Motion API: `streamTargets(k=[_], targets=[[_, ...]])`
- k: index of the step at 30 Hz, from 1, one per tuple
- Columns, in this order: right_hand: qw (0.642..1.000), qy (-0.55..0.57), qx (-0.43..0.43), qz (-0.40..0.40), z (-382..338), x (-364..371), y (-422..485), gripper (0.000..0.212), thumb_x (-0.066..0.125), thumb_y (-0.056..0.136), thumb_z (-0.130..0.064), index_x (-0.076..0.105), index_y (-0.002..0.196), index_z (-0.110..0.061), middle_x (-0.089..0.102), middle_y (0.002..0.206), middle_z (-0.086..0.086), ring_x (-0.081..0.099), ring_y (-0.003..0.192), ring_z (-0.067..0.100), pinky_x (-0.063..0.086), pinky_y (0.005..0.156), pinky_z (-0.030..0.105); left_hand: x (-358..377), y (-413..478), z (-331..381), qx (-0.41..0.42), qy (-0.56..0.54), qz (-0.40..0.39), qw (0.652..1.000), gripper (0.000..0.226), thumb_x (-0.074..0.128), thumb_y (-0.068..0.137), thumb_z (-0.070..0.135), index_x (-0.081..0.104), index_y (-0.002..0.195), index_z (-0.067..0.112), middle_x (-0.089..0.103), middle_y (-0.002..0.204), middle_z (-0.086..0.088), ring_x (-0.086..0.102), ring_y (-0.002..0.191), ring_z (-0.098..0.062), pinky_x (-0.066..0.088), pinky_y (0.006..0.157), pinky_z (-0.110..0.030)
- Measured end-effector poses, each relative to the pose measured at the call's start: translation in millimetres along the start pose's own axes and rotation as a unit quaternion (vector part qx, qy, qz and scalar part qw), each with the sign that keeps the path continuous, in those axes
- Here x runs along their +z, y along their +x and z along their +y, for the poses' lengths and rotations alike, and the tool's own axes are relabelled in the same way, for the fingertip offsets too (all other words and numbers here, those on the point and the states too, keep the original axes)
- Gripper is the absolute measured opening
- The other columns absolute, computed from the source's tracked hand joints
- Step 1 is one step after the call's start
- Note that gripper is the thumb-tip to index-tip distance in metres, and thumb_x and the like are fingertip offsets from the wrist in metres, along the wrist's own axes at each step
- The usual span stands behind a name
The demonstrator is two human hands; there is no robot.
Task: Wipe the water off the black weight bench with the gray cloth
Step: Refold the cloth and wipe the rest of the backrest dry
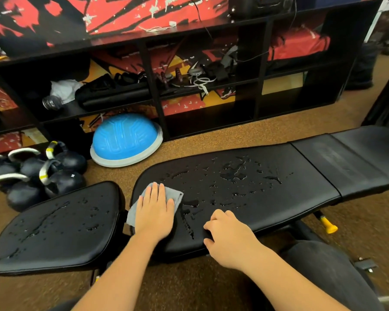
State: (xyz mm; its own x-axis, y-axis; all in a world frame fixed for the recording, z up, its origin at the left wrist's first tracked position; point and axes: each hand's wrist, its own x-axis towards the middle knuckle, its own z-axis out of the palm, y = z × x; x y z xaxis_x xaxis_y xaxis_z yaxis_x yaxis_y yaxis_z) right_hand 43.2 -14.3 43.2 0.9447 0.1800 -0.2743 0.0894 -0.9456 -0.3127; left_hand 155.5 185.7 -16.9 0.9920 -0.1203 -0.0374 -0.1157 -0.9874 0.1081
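Wet black weight bench (245,182); left hand (154,213) flat, grip spread on gray cloth (144,204) near its left edge.

A blue half-ball balance trainer (125,139) with a gray rim leans tilted against the foot of a black open shelving unit (153,86) on a brown speckled floor (222,135). Just beside it, at the left edge of the floor, black kettlebells (47,173) with white and yellow-banded handles cluster together. On the unit's middle shelf, toward the left end, a chrome dumbbell head (51,102) lies by a crumpled white cloth (65,87); further right sit black straps and a coiled white cord (201,81). A red, black and white mural (121,12) covers the wall behind. A yellow-tipped knob (328,226) shows at lower right.
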Motion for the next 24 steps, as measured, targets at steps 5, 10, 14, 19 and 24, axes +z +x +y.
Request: streamTargets(k=[5, 10, 14, 19, 24], targets=[[1.0, 0.006, -0.006, 0.001, 3, -4, 5, 0.037, 0.046, 0.102, -0.042, 0.058, 0.131, -0.022, 0.045, 0.129, -0.004, 0.04, 0.122, 0.02, 0.048, 0.09, 0.036, -9, 58, -11, 0.014, 0.009, -0.027, 1.0, 0.061, 0.016, 0.109, 0.038, 0.003, 0.163, 0.013, 0.0, 0.171, -0.005, -0.002, 0.157, -0.018, 0.003, 0.127, -0.043], [1.0, 0.01, 0.006, 0.0, 3, -5, 11, 0.034, 0.046, 0.101, -0.043, 0.062, 0.121, -0.02, 0.047, 0.122, -0.002, 0.04, 0.119, 0.022, 0.046, 0.087, 0.038, -15, 96, -9, -0.002, 0.017, -0.048, 0.999, 0.061, 0.014, 0.109, 0.037, 0.002, 0.163, 0.013, 0.0, 0.171, -0.006, -0.001, 0.157, -0.022, 0.004, 0.127, -0.046], [1.0, 0.015, 0.012, -0.004, 1, -7, 13, 0.035, 0.047, 0.101, -0.044, 0.063, 0.12, -0.019, 0.048, 0.121, -0.001, 0.041, 0.118, 0.023, 0.046, 0.087, 0.039, -15, 108, -7, -0.02, 0.019, -0.054, 0.998, 0.061, 0.013, 0.109, 0.039, 0.002, 0.163, 0.013, 0.001, 0.171, -0.007, 0.0, 0.157, -0.025, 0.004, 0.127, -0.047], [1.0, 0.022, 0.016, -0.002, 0, -9, 13, 0.034, 0.047, 0.101, -0.044, 0.063, 0.116, -0.018, 0.049, 0.12, 0.0, 0.042, 0.117, 0.023, 0.048, 0.088, 0.041, -11, 97, -7, -0.013, 0.025, -0.042, 0.999, 0.062, 0.011, 0.108, 0.039, 0.003, 0.163, 0.012, 0.001, 0.171, -0.007, -0.001, 0.157, -0.023, 0.005, 0.127, -0.046], [1.0, 0.024, 0.019, 0.003, -1, -10, 13, 0.034, 0.047, 0.101, -0.043, 0.064, 0.115, -0.018, 0.049, 0.12, 0.001, 0.043, 0.118, 0.024, 0.049, 0.09, 0.041, -1, 50, -3, 0.01, 0.028, -0.007, 1.0, 0.062, 0.014, 0.108, 0.038, 0.005, 0.163, 0.01, 0.005, 0.171, -0.008, 0.001, 0.158, -0.023, 0.007, 0.127, -0.044]])
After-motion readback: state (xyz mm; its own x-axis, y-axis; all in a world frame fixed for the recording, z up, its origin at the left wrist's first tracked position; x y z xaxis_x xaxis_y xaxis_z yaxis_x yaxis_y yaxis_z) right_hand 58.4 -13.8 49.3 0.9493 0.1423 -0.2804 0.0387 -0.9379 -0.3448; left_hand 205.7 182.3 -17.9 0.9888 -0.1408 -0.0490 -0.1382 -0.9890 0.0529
